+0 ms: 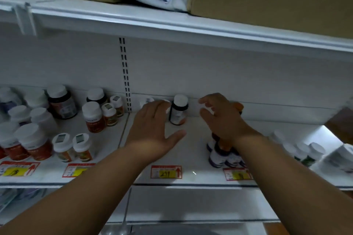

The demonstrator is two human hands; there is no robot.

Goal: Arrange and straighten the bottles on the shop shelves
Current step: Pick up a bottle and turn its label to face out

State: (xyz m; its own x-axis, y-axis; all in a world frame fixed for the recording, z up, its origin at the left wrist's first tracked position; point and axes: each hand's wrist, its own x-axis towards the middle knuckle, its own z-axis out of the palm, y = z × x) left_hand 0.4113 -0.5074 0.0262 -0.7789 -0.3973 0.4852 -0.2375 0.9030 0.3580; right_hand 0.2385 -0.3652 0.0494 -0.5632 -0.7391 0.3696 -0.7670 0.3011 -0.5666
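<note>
Your left grip (150, 128) spread, holding nothing; right grip (221, 118) loosely curled, empty. Dark bottle (179, 109) upright between them, shelf (193, 150) rear, 12 o'clock. Clusters at 9 and 3 o'clock unaligned; most straightening remains.

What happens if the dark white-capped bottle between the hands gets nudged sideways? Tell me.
The dark bottle stands upright, taller than it is wide, so a high push would probably tip it; a low push likely slides it on the smooth shelf. Its round body would probably roll if toppled. Weight cannot be judged.
</note>
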